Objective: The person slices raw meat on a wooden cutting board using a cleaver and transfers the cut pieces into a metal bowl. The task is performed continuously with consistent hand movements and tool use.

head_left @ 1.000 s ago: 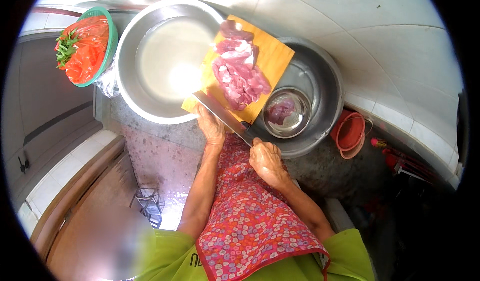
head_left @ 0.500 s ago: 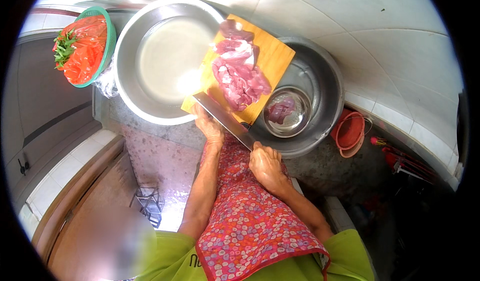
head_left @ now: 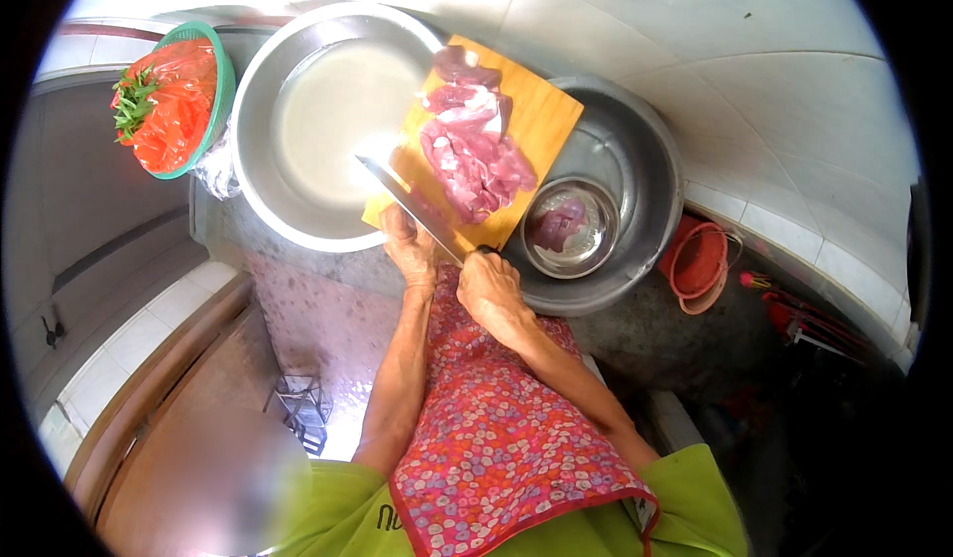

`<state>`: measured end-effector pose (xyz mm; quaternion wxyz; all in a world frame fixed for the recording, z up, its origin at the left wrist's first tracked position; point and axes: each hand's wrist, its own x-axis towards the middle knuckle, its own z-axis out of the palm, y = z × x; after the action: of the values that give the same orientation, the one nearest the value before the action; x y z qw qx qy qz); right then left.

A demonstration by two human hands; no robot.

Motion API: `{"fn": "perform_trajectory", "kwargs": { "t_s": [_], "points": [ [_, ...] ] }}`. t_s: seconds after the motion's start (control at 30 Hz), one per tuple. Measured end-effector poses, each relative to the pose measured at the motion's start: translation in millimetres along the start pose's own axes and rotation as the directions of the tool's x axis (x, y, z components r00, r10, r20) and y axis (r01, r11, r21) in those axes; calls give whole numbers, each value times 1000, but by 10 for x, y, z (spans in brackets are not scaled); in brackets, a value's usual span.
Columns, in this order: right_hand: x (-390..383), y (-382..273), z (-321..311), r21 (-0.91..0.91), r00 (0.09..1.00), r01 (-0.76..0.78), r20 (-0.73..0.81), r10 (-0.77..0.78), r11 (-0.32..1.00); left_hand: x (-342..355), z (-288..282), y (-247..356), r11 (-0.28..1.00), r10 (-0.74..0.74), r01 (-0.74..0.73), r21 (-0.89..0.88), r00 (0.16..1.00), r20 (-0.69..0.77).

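In the upper left of the frame we see a green plastic basket [head_left: 222, 70] holding an orange-red plastic bag [head_left: 177, 110] with green leaves. Beside it, at upper centre, a large round steel basin [head_left: 260, 110] holds cloudy water. A rectangular wooden cutting board [head_left: 541, 120] bridges it and a second grey metal basin [head_left: 645, 175], carrying raw pink meat [head_left: 472, 150]. A small steel bowl [head_left: 596, 259] inside that basin holds one meat piece. Our right hand [head_left: 491, 289] has its grip closed on a long steel knife [head_left: 412, 200], blade over the board's near edge. Our left hand [head_left: 412, 249] rests at that edge, touching the blade; we cannot tell whether it clasps anything.
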<state>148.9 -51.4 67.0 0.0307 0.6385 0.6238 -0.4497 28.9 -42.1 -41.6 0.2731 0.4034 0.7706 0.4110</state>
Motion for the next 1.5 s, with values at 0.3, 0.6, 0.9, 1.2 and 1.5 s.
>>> {"fn": "perform_trajectory", "kwargs": {
  "t_s": [0.3,0.6,0.9,1.2,1.5],
  "points": [
    [19,24,-28,23,988,-91,123,88,996,-8,-42,46,997,-63,64,-34,997,39],
    [-155,34,-20,38,969,-202,151,194,979,-15,-15,-62,1000,14,-14,7,1000,5],
    [-73,63,68,19,987,-134,94,132,991,26,-8,-69,997,-73,72,-25,997,-25],
    [559,-268,111,-29,999,-3,-50,2,1000,-22,-65,29,999,35,-35,-14,998,52],
    [716,892,-636,548,968,-235,209,141,803,-28,-71,9,994,-31,39,-106,997,71]
  ]
}}
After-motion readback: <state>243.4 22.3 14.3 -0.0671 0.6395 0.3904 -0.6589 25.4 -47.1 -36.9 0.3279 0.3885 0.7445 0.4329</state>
